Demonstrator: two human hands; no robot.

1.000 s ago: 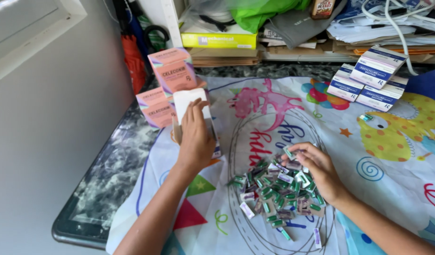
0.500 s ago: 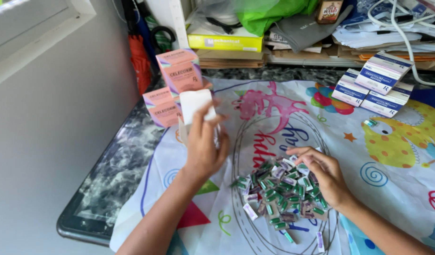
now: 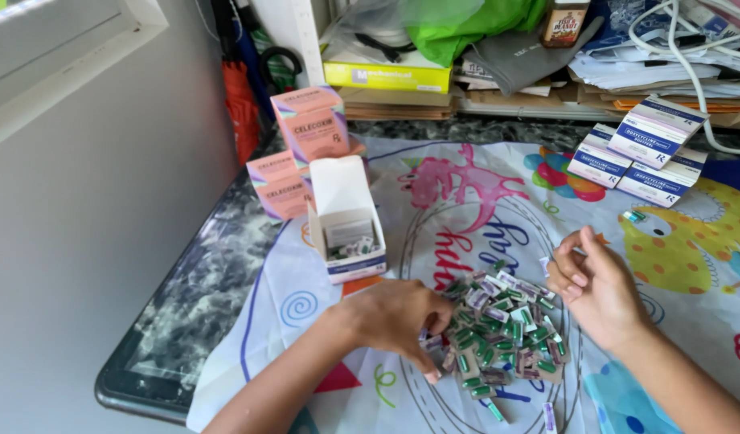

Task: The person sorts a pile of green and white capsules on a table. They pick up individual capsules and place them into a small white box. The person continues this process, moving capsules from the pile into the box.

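A heap of small silver blister packs with green capsules (image 3: pixel 506 329) lies on a colourful printed cloth (image 3: pixel 466 201). My left hand (image 3: pixel 402 317) rests on the heap's left edge, fingers curled down into the packs. My right hand (image 3: pixel 591 281) hovers at the heap's right side, fingertips pinched together; whether a pack is between them is unclear. An open white box (image 3: pixel 347 221) stands just beyond my left hand, flap up, with a few packs and a leaflet inside.
Pink boxes (image 3: pixel 301 145) are stacked behind the open box. Blue-and-white boxes (image 3: pixel 639 153) lie at the far right. A cluttered shelf with a yellow box (image 3: pixel 386 76), papers and cables runs along the back. The dark marble tabletop (image 3: pixel 201 297) ends at the left.
My left hand has let go of the white box, which now stands open on the cloth, and has come down onto the heap. My right hand has lifted slightly off the packs.
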